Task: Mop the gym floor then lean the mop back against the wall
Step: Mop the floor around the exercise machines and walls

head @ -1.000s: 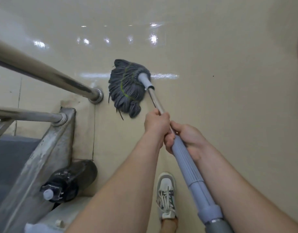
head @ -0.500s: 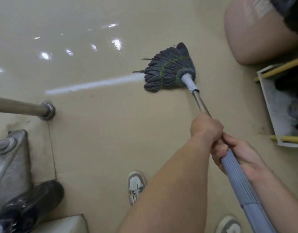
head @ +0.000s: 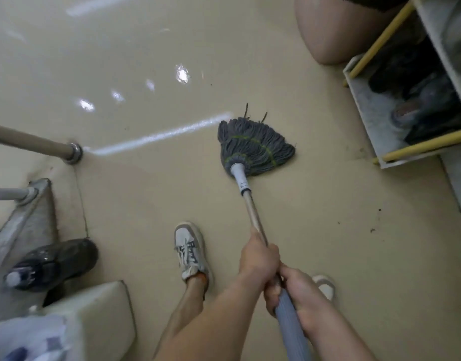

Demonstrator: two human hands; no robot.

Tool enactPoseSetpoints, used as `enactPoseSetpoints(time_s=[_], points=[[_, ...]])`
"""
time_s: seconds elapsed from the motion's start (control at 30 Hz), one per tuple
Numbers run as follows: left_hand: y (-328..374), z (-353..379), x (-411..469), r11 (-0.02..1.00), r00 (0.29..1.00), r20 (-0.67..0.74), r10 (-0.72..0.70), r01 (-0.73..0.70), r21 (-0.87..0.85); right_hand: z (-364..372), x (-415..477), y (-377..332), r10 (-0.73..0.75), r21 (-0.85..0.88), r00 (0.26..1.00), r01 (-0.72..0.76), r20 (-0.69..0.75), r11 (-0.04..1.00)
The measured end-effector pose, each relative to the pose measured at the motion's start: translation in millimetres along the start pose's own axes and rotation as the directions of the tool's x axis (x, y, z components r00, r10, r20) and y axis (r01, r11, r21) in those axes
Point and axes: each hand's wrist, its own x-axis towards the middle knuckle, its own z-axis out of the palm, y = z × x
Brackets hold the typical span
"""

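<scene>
Mop head [head: 255,147] lies flat on the floor [head: 151,204], ahead of both hands; the handle [head: 254,214] runs back toward the body. Left hand [head: 259,259] clasps nearer the head, right hand [head: 299,295] just behind.

the mop handle [head: 289,324] runs off the bottom edge, its upper end unseen, and the left hand [head: 259,257] and right hand [head: 298,295] hide a stretch of it. the rack [head: 364,105] at right is cut by the edge, its dark contents blurred. the right shoe [head: 325,285] shows partly behind the wrist.
</scene>
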Motion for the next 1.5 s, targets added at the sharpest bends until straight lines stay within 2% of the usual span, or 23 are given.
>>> enactPoseSetpoints(time_s=[0.1, 0.2, 0.43, 0.57, 0.67, 0.77, 0.87, 1.03, 1.33, 1.43, 1.5], points=[[-57, 23, -36, 0.988, 0.99, -0.079, -0.117, 0.109, -0.106, -34, -6, 45, 0.113, -0.269, 0.993, -0.113, -0.018, 0.956], [-106, 45, -66, 0.953, 0.967, -0.105, -0.234, 0.206, -0.22, -60, -15, 82, 0.147, -0.477, 0.985, -0.175, -0.096, 0.861], [-161, 97, -109, 0.846, 0.91, -0.102, -0.402, 0.326, -0.423, -108, -27, 113, 0.039, -0.814, 0.98, -0.186, -0.198, 0.551], [-150, 138, -113, 0.81, 0.923, -0.054, -0.382, 0.306, -0.501, -138, -37, 92, -0.039, -0.871, 0.967, -0.208, -0.251, 0.445], [-127, 154, -116, 0.823, 0.94, -0.048, -0.338, 0.27, -0.5, -156, -51, 74, -0.072, -0.865, 0.959, -0.213, -0.274, 0.454], [-106, 176, -116, 0.8, 0.951, -0.007, -0.308, 0.255, -0.544, -174, -65, 56, -0.142, -0.893, 0.958, -0.17, -0.249, 0.417], [-86, 206, -115, 0.81, 0.967, 0.035, -0.253, 0.232, -0.539, -191, -83, 33, -0.174, -0.902, 0.946, -0.191, -0.275, 0.386], [-28, 263, -113, 0.799, 0.979, 0.105, -0.177, 0.205, -0.565, -227, -120, -30, -0.196, -0.877, 0.91, -0.264, -0.364, 0.402], [110, 369, -114, 0.769, 0.927, 0.368, -0.071, 0.286, -0.572, -293, -192, -163, -0.313, -0.863, 0.824, -0.359, -0.472, 0.355], [156, 390, -116, 0.821, 0.894, 0.447, -0.031, 0.278, -0.498, -308, -209, -205, -0.392, -0.852, 0.762, -0.409, -0.516, 0.329], [185, 393, -117, 0.901, 0.871, 0.491, 0.03, 0.189, -0.39, -313, -216, -228, -0.432, -0.836, 0.717, -0.449, -0.547, 0.314]])
